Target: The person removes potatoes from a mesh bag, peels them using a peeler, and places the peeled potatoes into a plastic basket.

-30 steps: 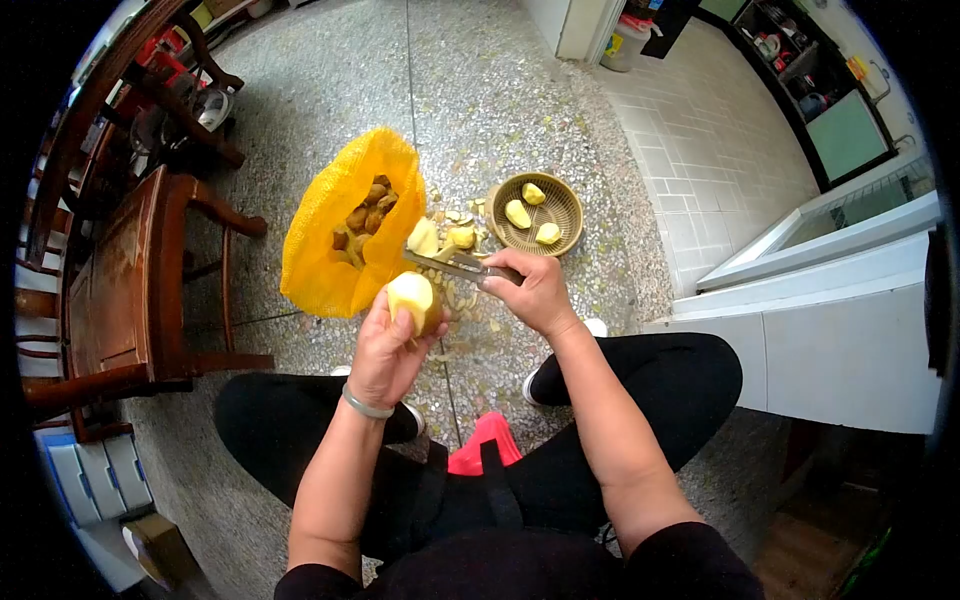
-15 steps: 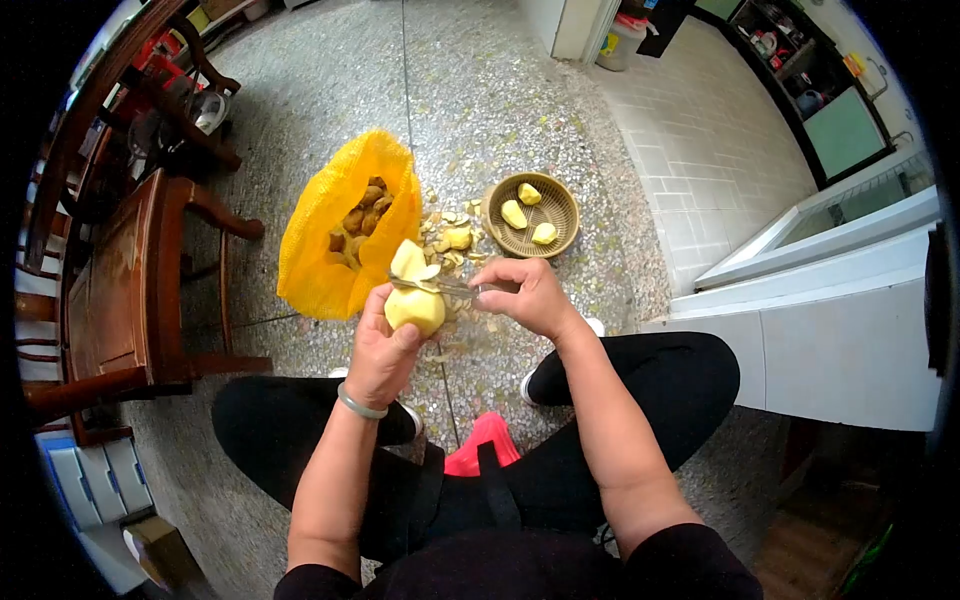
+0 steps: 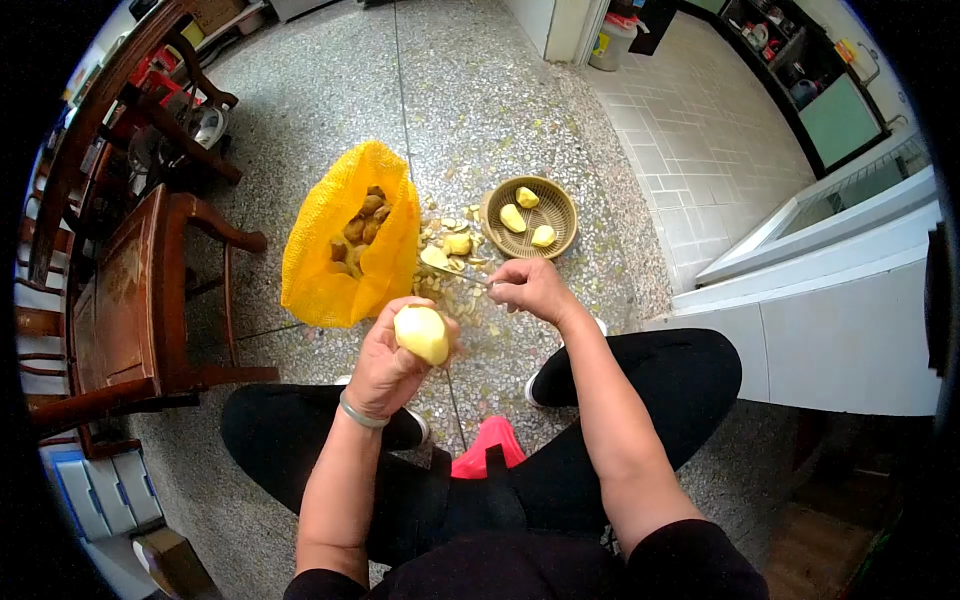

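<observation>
My left hand (image 3: 385,362) is wrapped round a peeled, pale yellow potato (image 3: 421,334), with the thumb side towards me. Pinched in my right hand (image 3: 533,290) is a thin metal knife (image 3: 468,278), its blade pointing left, apart from the potato. A pale slice (image 3: 436,257) shows at the blade's far end; whether it clings to the blade or lies on the floor I cannot tell. Beyond my left hand stands an open yellow mesh sack (image 3: 335,265) with several unpeeled potatoes (image 3: 364,222). A round woven basket (image 3: 570,232) holds three peeled potatoes (image 3: 513,218).
Peelings (image 3: 475,262) and a yellow potato piece (image 3: 457,243) lie on the speckled floor (image 3: 480,110) between sack and basket. A wooden chair (image 3: 130,300) stands left. A white cabinet (image 3: 840,350) is at right. Something pink (image 3: 488,447) lies between my legs.
The knife has come away from the potato and now points left over the peelings. My left hand has lowered slightly towards me and turned the potato.
</observation>
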A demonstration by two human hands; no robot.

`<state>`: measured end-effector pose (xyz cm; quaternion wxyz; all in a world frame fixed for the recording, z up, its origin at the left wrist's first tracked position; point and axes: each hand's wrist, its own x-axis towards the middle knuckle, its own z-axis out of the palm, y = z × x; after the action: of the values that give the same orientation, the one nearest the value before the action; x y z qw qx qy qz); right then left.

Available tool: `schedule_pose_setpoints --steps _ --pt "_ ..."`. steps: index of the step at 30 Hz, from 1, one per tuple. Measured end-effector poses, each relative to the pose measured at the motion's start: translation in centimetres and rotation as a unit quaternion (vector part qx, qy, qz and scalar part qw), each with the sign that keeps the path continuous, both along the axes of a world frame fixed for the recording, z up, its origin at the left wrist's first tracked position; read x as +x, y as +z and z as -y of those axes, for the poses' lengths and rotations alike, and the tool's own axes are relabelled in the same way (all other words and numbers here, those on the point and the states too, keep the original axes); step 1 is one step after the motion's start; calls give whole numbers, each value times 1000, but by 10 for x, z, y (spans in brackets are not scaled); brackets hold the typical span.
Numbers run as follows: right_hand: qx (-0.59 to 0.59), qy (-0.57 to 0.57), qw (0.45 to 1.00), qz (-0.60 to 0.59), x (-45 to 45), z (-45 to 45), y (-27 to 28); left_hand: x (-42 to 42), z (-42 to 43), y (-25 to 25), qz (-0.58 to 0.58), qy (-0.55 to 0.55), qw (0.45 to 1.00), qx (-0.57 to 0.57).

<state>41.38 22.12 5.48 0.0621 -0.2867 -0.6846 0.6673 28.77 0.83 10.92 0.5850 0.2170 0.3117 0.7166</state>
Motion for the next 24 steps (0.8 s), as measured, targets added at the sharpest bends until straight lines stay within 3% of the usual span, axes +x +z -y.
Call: schedule_pose_setpoints --steps 1,3,5,7,8,10,11,12,13,15,17,18,19,21,24 --pt "2 4 1000 1 0 1 2 0 -1 -3 1 4 1000 2" --pt "-31 -1 999 30 1 7 22 2 -7 -9 -31 118 990 -73" --pt "-43 7 998 47 2 7 24 1 -6 -7 -52 116 989 -72" --pt "122 9 991 52 1 6 21 -5 -4 -22 58 116 989 -77" --pt "123 12 991 50 0 7 29 -7 -3 -26 45 162 977 -130" --pt "285 -2 957 50 0 15 53 -13 -2 -37 35 179 963 -199" --pt "284 2 958 50 0 18 57 -12 -3 -34 45 176 957 -227" --pt "359 -10 932 45 1 20 60 -10 -5 -31 46 177 956 -229" --pt "433 -23 900 40 1 21 62 -6 -9 -27 7 187 954 -235" --pt "460 -18 887 35 3 23 65 -2 -15 -27 -33 194 950 -243" --pt "489 -11 872 30 4 25 66 -1 -19 -33 -272 242 895 -258" --pt "511 2 859 31 5 26 66 -2 -19 -33 -343 244 870 -256" --pt "532 15 846 31 5 27 66 -2 -20 -32 -343 244 870 -257" --pt "546 17 838 22 4 29 70 1 -23 -26 -491 232 796 -268" --pt "568 18 823 22 4 31 66 2 -23 -30 -522 241 773 -268"
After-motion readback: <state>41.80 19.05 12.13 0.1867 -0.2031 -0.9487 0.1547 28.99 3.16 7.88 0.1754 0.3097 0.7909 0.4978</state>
